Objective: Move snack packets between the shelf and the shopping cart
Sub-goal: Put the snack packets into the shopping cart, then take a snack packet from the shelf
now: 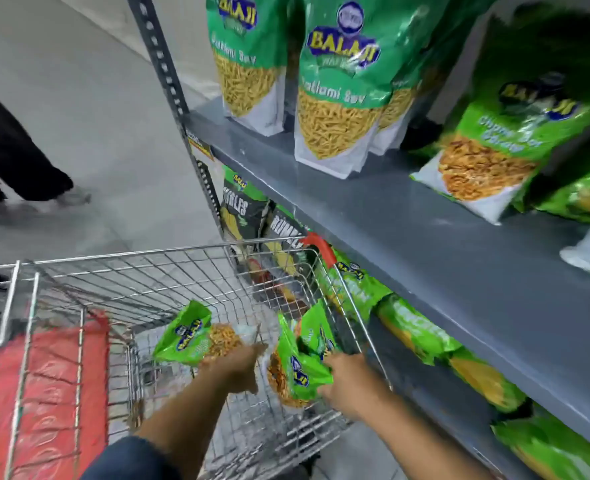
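Both my hands are down inside the wire shopping cart [169,258]. My left hand [238,367] grips the end of a green snack packet [186,336] lying toward the cart's middle. My right hand [347,384] holds a second green packet [298,368] by its edge, near the cart's right wall, and a third green packet [316,329] stands just behind it. To the right runs the grey shelf [425,244], with tall green sev packets [338,84] upright and a lighter green packet [494,143] leaning at the right.
A red child-seat flap [51,386] fills the cart's near left. Below the grey shelf, a lower shelf holds dark packets [248,216] and more green packets [414,334] right beside the cart. Another person's dark legs [13,157] stand on the tiled floor at the left.
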`<state>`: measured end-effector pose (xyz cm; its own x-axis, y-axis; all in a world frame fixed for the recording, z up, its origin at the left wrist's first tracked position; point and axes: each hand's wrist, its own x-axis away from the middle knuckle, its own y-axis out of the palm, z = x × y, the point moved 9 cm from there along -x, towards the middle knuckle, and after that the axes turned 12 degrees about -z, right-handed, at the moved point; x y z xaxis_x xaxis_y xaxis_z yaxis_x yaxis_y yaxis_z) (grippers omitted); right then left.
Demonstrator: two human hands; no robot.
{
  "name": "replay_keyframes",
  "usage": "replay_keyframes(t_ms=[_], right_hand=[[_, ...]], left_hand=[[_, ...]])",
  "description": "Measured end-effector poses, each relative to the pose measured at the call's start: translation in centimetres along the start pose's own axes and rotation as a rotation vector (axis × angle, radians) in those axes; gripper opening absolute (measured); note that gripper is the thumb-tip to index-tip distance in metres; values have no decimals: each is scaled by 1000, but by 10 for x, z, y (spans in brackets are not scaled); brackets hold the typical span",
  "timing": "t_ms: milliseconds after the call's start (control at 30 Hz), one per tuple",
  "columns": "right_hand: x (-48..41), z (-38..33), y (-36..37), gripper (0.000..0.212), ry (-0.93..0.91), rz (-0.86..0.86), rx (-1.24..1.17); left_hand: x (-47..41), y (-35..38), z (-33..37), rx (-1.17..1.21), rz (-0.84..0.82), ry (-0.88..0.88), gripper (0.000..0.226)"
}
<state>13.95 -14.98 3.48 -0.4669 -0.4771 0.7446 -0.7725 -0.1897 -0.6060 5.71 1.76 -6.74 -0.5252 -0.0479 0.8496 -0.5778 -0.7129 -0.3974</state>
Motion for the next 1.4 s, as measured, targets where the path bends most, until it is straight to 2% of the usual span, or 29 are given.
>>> replay_keyframes(t_ms=[100, 233, 367, 500, 633, 767, 933, 1000, 1100, 1133, 1200, 1233, 1267, 1333, 1400], right_hand=[[-18, 8, 7, 39, -37, -15, -54], [-30, 16, 11, 27, -46, 24, -111], [-29, 11, 12, 22, -29, 8, -156], [-3, 3, -8, 21, -96, 58, -259], [54, -2, -68, 22, -221, 309, -386], [125, 3, -158, 18, -353, 574, -535], [201, 29, -272, 23, -477, 904, -678], [218, 45, -312, 22, -451, 1025, -707], [219, 70, -356, 11, -377, 1115, -788], [216, 79, -368, 11, -286, 1138, -730], [204, 89, -386, 26, -14, 1123, -406], [198, 95, -393, 31, 64, 1118, -298], [191, 103, -398, 33, 100, 1116, -287], [180, 118, -407, 32, 107, 1159, -373], [168, 135, -411, 21, 96, 1183, -478]], left_hand=[[-22, 3, 7, 100, -21, 64, 73], [-55, 9, 12, 45, -12, 66, 74], [-65, 11, 3, 29, 50, 55, 37], [-44, -6, -9, 108, 95, 105, 23], [15, -49, 6, 270, 199, 228, 34], [95, -97, 58, 397, 173, 467, 14], [171, -182, 148, 579, 284, 791, 18], [179, -211, 186, 536, 363, 855, 27], [176, -238, 247, 435, 483, 942, 12], [169, -240, 267, 424, 472, 958, 11], [146, -241, 299, 449, 435, 990, 20], [132, -241, 310, 483, 424, 1001, 14], [121, -242, 317, 520, 432, 1002, 3], [96, -243, 325, 552, 442, 972, 14], [77, -238, 331, 480, 444, 932, 16]])
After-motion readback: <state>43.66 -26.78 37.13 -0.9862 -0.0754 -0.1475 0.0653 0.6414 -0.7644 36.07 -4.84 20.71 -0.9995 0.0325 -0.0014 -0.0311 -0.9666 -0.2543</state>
